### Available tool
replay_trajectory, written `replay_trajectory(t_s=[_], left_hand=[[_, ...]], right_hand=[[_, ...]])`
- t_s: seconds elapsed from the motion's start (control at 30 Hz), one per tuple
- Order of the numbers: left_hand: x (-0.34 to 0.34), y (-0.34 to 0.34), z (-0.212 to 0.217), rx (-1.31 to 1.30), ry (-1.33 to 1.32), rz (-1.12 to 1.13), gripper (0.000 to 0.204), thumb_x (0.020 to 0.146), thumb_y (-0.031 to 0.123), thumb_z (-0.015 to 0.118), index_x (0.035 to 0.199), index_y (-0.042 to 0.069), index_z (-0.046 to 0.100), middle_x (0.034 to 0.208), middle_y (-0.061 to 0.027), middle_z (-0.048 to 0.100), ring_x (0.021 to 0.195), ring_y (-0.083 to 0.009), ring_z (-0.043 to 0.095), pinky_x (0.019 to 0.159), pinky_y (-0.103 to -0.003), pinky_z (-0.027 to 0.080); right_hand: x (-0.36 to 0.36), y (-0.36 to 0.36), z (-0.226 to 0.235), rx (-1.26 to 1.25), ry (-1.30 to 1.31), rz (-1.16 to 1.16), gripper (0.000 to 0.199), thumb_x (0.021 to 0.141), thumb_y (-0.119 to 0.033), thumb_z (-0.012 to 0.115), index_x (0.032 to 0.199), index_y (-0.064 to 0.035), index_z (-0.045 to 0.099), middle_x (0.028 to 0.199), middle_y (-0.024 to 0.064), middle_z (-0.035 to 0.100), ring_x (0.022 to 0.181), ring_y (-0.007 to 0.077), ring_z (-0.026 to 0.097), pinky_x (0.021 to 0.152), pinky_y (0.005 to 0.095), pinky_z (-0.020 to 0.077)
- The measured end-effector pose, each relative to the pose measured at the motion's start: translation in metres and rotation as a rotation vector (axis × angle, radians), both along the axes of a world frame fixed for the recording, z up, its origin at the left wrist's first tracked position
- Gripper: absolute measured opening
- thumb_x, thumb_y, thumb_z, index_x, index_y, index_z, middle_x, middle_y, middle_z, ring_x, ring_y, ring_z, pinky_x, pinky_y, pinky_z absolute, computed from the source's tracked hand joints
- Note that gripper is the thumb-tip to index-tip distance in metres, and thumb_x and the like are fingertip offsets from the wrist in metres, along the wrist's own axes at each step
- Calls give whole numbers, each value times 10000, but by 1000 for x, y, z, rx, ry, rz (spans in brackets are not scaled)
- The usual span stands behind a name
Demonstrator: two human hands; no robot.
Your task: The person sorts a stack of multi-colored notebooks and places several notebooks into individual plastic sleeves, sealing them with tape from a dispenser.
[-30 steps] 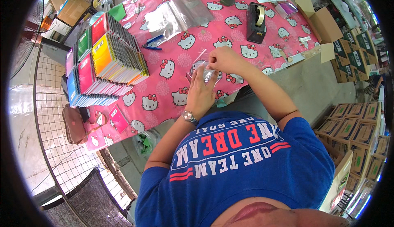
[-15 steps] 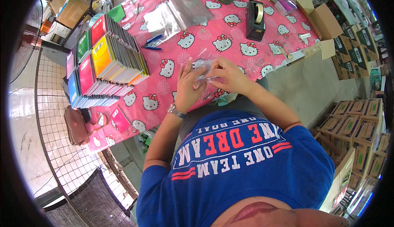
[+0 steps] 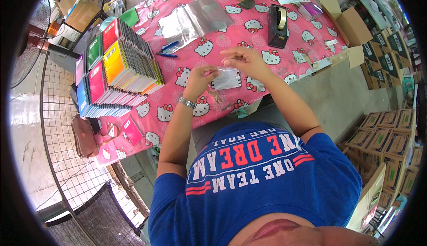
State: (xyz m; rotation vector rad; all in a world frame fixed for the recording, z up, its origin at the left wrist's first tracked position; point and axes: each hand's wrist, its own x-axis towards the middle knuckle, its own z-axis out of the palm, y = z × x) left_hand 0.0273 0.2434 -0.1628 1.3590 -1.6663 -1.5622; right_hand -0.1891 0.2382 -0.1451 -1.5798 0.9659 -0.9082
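Observation:
A small clear plastic packet (image 3: 227,80) with a whitish, dark-edged item inside lies on the pink patterned tablecloth (image 3: 175,96). My left hand (image 3: 201,80) pinches the packet's upper left edge between thumb and fingers. Just above the packet hovers my right hand (image 3: 247,63), its fingers loosely bent and apart from the thumb. I see nothing held in it. Beyond my left hand lie blue-handled cutting pliers (image 3: 167,50) and flat clear plastic sheets (image 3: 195,18). A black tape dispenser (image 3: 278,26) stands past my right hand.
Stacks of spiral notebooks (image 3: 129,68) in several colours rise at the left. Near them are a pink notebook (image 3: 132,131) and a brown bag (image 3: 83,136). An open carton (image 3: 353,24) sits at the right edge, with stacked boxes (image 3: 378,135) on the floor beyond.
My right hand has come off the packet and lifted slightly up and away. My left hand now holds only the packet's edge, so more of the packet shows.

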Motion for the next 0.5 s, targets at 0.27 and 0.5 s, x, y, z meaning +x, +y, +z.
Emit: replay_trajectory(t_s=[0.27, 0.5], left_hand=[[8, 31, -6, -773, -111, -160, 317, 741, 162, 759, 1041, 78, 697, 1282, -124, 568, 1281, -258, 449, 932, -355, 454], [-2, 36, -30, -492, 76, 112, 239, 685, 157, 798, 903, 80, 735, 1346, -118, 518, 1303, -277, 425, 1023, -367, 383]], right_hand=[[-7, 44, -4, -361, 195, 105, 623, 758, -70, 730, 1327, -86, 477, 1054, 41, 660, 1044, 148, 596, 902, 330, 471], [15, 48, -29, -217, 75, -143, 565, 826, -118, 667, 1342, -70, 444, 893, 44, 624, 887, 154, 592, 810, 297, 462]])
